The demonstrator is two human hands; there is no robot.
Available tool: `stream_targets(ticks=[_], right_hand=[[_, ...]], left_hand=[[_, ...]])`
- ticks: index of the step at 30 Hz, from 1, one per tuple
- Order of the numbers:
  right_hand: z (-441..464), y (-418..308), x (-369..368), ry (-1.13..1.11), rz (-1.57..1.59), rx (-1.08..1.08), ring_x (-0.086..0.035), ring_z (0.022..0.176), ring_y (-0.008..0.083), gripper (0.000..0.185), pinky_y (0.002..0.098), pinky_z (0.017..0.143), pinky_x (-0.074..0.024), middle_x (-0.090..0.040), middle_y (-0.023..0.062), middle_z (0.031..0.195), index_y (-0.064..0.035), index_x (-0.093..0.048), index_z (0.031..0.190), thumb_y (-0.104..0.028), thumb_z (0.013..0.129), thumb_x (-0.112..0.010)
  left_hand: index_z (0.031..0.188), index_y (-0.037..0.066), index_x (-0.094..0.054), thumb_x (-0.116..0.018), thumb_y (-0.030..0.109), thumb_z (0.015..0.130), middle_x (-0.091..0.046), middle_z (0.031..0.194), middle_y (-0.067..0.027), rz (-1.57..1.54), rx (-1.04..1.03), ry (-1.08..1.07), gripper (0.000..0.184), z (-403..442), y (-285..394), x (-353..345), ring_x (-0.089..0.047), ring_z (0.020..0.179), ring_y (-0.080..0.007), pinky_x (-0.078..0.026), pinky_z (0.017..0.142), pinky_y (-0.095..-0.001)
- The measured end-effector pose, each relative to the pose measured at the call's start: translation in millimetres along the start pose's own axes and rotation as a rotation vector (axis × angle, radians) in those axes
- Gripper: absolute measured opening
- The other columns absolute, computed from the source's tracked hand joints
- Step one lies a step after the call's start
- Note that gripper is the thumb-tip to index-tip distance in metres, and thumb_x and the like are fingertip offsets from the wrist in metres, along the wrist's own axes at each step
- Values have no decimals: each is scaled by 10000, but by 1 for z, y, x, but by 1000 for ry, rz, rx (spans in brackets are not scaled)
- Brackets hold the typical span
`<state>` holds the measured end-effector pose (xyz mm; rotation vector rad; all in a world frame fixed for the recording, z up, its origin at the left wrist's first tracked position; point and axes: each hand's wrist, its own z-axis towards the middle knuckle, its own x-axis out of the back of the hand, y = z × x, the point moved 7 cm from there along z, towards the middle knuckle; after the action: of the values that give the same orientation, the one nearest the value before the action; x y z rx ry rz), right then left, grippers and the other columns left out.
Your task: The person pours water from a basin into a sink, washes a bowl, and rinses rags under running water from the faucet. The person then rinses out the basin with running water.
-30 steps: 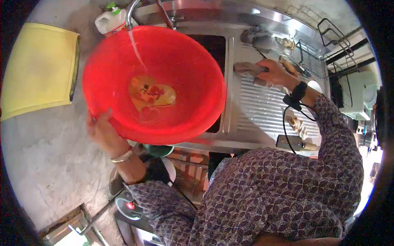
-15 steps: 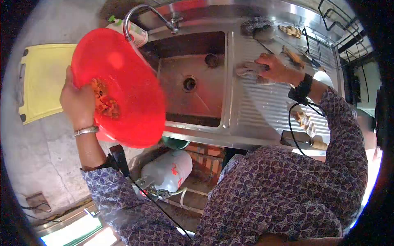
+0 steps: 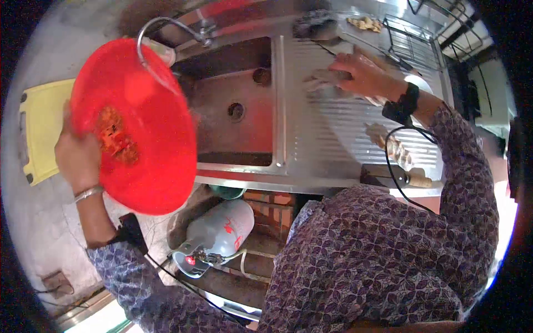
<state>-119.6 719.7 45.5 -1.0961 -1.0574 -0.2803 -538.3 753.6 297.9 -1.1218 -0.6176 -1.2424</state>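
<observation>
My left hand [image 3: 79,159] grips the left rim of a red plastic basin [image 3: 158,139], its fingers closed over the edge. The basin is tilted beside the sink [image 3: 244,139], and orange-red scraps [image 3: 116,137] lie inside it. Over the ribbed drainboard [image 3: 327,133], my right hand [image 3: 362,75] is closed at the end of a crumpled grey cloth [image 3: 322,81]. Motion blurs the cloth and the fingertips. A knife [image 3: 408,65] lies just beyond this hand.
A curved faucet [image 3: 166,21] arches over the basin's far side. Ginger-like pieces [image 3: 365,24] and a dark scrubber [image 3: 315,24] sit at the back of the drainboard. A wood-handled knife [image 3: 383,175] lies near its front edge. Below stands a gas cylinder [image 3: 222,225]; a yellow board [image 3: 47,127] is at left.
The view has shifted, so the sink and drainboard sit further left. The basin has come slightly nearer to me. My right hand and the cloth have moved a little rightward over the drainboard.
</observation>
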Motion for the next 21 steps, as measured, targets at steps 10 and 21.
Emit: stream_targets(ticks=[10, 21], right_hand=[[-22, 53, -3, 150, 1119, -377, -569, 855, 104, 209, 214, 793, -439, -603, 45, 949, -10, -577, 964, -68, 765, -598], [-19, 5, -35, 6, 295, -223, -560, 677, 134, 375, 288, 600, -459, -594, 95, 812, -23, -552, 1081, -223, 771, -618]], left_hand=[[1263, 71, -424, -501, 57, 708, -586, 1074, -164, -125, 183, 88, 560, -61, -73, 17, -605, 856, -202, -471, 728, -322], [934, -31, -574, -554, 197, 745, -536, 820, -50, -1044, 932, 218, 296, -288, -148, 38, -508, 733, -184, -443, 664, -303]])
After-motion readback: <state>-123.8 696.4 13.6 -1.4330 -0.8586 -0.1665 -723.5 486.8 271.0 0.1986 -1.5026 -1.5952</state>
